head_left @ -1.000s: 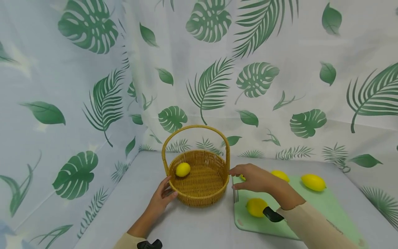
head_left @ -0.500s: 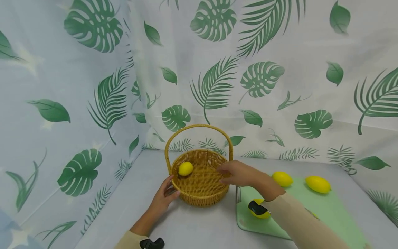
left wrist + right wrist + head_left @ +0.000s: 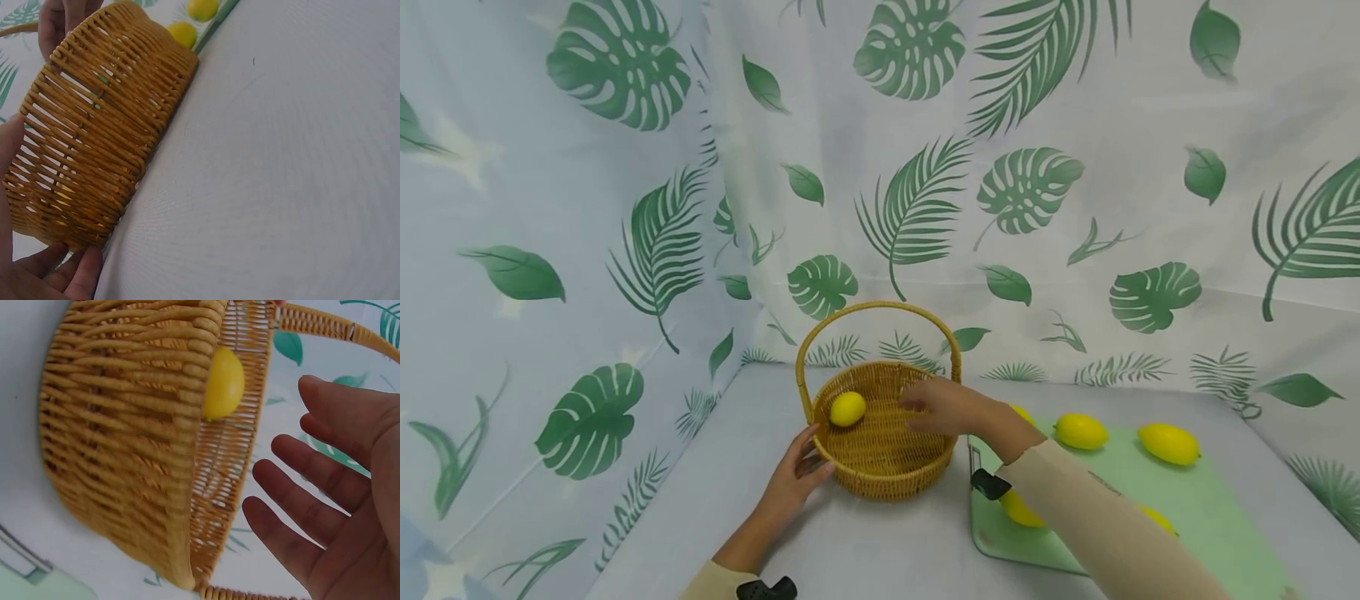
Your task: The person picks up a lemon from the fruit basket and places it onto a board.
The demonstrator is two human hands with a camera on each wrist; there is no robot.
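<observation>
A round wicker basket (image 3: 887,483) with a tall arched handle (image 3: 876,306) stands on the table. One yellow lemon (image 3: 847,409) lies inside, against its left wall. My left hand (image 3: 792,475) holds the basket's left side, thumb toward the front; the left wrist view shows the fingertips (image 3: 84,272) close against the woven wall. Over the basket's right half reaches my right hand (image 3: 943,406), with nothing in it. In the right wrist view its fingers (image 3: 294,512) are spread and relaxed, apart from the rim, and the lemon shows beyond the near wall.
Right of the basket lies a light green cutting board (image 3: 1210,517) with several lemons on it, including one at the back (image 3: 1081,431) and one at the right (image 3: 1168,443). My right forearm crosses over the board. A leaf-patterned curtain (image 3: 1060,333) closes off the back and left.
My right hand has moved left from beside the basket's right edge, across the rim, to over its inside. The left hand stays on the basket, and the lemon inside lies in the same place.
</observation>
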